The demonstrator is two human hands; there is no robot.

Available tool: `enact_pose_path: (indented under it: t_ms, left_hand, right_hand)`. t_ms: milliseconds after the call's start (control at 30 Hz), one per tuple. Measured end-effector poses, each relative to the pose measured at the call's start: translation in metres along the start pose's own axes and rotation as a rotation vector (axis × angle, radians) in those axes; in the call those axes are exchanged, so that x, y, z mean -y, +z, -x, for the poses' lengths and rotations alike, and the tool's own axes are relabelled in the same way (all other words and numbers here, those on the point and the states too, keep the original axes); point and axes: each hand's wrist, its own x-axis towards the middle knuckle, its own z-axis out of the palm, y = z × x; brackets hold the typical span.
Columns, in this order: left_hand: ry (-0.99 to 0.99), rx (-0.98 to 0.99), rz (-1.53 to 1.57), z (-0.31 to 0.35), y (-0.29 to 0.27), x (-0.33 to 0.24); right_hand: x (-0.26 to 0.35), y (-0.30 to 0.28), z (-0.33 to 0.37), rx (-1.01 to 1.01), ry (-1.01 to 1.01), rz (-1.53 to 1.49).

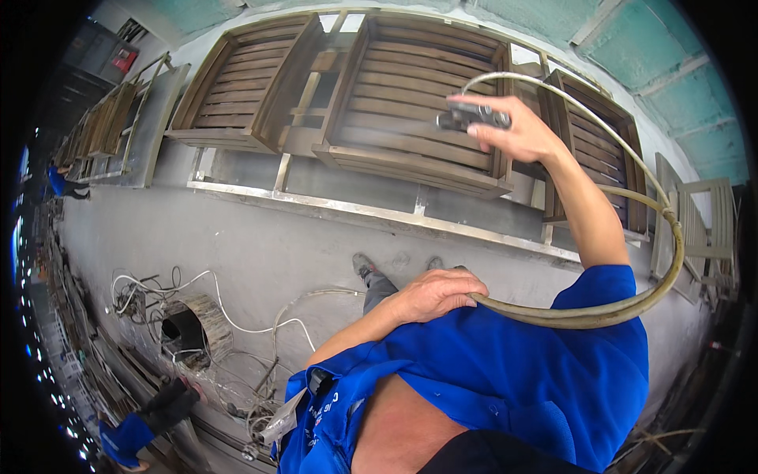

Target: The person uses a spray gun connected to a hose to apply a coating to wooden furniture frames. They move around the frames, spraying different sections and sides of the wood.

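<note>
Black spray gun (456, 118), at 1 o'clock of view centre, over the brown slatted wooden crate (414, 83); pale mist drifts from its nozzle toward 9. Right hand (521, 130) clenched round the gun. Left hand (438, 295) curled round the long yellowish-white rubber hose (677, 245), in front of the body, just off centre toward 5; the hose loops out to 3 and runs up to the gun.

Similar crates adjoin: left crate (245, 79) at 11, right crate (600, 150) at 2. Writing: white lettering on the chest of the blue cloth shirt (505, 379), folded, only partly legible.

Edges: pale front rail (316, 205) runs 10 to 2; grey floor (260, 245) stretches between it and the cylindrical drum (213, 324) at 8, cables around. Co-worker (134, 430) beyond, also toward 8.
</note>
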Motion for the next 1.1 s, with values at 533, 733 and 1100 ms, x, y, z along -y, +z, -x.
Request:
enact_pose_path:
  t_ms: [533, 733, 1100]
  left_hand:
    - [-0.051, -0.197, -0.109, -0.023, 0.016, -0.014]
    - [-0.033, -0.105, -0.082, 0.003, -0.029, -0.015]
    - [0.186, 0.184, 0.052, 0.098, -0.189, -0.019]
  right_hand:
    - [-0.075, -0.059, -0.114, -0.594, 0.136, -0.344]
    - [-0.077, -0.058, -0.058, -0.795, 0.353, -0.013]
    - [0.058, 0.062, -0.091, -0.730, 0.359, -0.143]
